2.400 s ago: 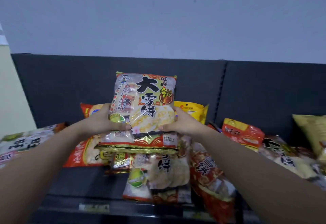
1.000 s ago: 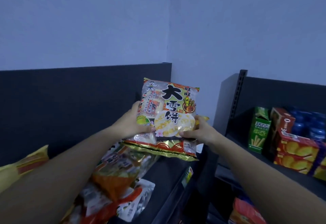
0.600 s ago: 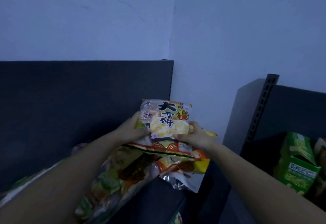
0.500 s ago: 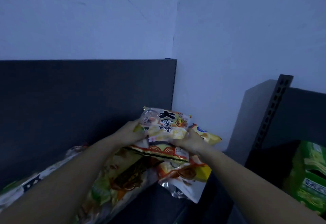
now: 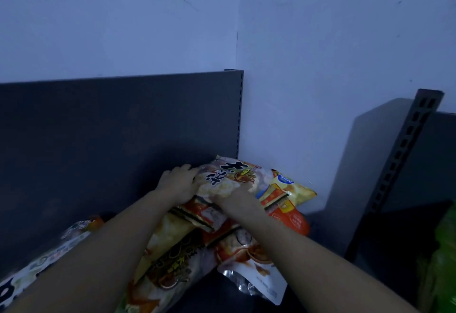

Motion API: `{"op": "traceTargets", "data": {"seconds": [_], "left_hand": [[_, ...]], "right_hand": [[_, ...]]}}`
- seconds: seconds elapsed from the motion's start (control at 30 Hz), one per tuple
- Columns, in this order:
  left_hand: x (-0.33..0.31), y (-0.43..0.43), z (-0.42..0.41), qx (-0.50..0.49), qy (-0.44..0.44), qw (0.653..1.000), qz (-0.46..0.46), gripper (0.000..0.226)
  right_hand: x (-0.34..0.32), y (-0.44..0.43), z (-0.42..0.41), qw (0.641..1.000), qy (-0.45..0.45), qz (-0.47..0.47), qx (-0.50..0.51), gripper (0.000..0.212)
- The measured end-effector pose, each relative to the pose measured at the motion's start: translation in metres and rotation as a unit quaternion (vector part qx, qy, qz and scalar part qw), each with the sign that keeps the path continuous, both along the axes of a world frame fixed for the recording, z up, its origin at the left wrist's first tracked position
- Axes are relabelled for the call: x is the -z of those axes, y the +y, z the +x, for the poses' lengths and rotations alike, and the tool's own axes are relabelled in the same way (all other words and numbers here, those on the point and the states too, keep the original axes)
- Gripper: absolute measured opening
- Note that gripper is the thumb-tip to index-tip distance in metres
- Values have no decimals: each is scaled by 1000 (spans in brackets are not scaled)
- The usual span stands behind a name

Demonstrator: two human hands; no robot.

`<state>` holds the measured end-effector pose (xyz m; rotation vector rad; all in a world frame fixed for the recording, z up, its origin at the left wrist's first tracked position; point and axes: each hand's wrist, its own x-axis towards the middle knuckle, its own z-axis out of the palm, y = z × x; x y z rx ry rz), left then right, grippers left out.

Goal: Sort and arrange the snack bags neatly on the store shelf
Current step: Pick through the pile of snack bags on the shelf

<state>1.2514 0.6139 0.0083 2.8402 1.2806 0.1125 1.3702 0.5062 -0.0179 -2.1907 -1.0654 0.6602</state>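
Orange snack bag partly hidden under left hand and right hand.

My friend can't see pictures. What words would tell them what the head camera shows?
A left hand and right hand hold a rice cracker bag on top of a messy pile of snack bags, in front of the dark shelf back. A yellow bag pokes out to its right.

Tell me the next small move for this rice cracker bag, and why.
Probably let go and withdraw: left hand and right hand hold the rice cracker bag, which already lies atop the yellow bag and other snack bags by the shelf's back panel.
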Motion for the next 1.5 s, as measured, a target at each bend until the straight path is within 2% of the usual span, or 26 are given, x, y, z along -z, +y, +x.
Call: {"op": "traceTargets", "data": {"seconds": [0.13, 0.2, 0.33, 0.47, 0.53, 0.6, 0.7, 0.77, 0.9, 1.0, 1.07, 1.13, 1.2, 1.33, 1.43, 1.5], "left_hand": [[-1, 12, -3, 22, 14, 995, -91, 52], [7, 15, -7, 34, 38, 992, -117, 59], [18, 13, -8, 37, 26, 990, -130, 64], [1, 5, -7, 27, -21, 986, -162, 54], [-15, -8, 0, 35, -24, 990, -134, 56], [-30, -31, 15, 63, -34, 993, -97, 56], [-41, -72, 43, 134, -87, 985, -67, 43], [-38, -98, 63, 174, -91, 979, -55, 45], [-3, -125, 99, 219, 13, 974, 55, 60], [36, -129, 113, 219, 46, 970, 94, 69], [58, -133, 116, 214, 63, 967, 119, 72], [73, -136, 119, 196, 80, 969, 130, 72], [82, -138, 123, 179, 93, 970, 137, 74], [88, -139, 128, 162, 90, 973, 138, 75], [88, -138, 126, 152, 73, 976, 136, 74], [90, -136, 125, 149, 21, 978, 143, 75]], "right_hand": [[-2, 10, -10, 998, 28, -35, 41, 117], [-2, 7, -7, 998, 35, -33, 29, 116], [-8, -13, 3, 996, 87, -2, -24, 100], [-17, -47, 26, 992, 117, 44, -23, 70], [-30, -67, 43, 994, 96, 55, -4, 42], [-38, -84, 62, 995, 73, 64, 38, 39], [-37, -103, 88, 994, 30, 47, 94, 35], [-33, -113, 100, 993, 21, 31, 115, 28], [-29, -131, 105, 994, 16, 19, 104, 16], [-13, -129, 111, 995, 19, 15, 97, 6], [1, -120, 116, 994, 44, 14, 102, 21], [14, -112, 118, 991, 71, 10, 110, 18], [27, -103, 120, 987, 105, 9, 120, 25], [38, -88, 116, 968, 193, 40, 155, 4], [34, -82, 113, 965, 198, 51, 164, 5], [27, -81, 115, 964, 203, 62, 158, 5]]}}
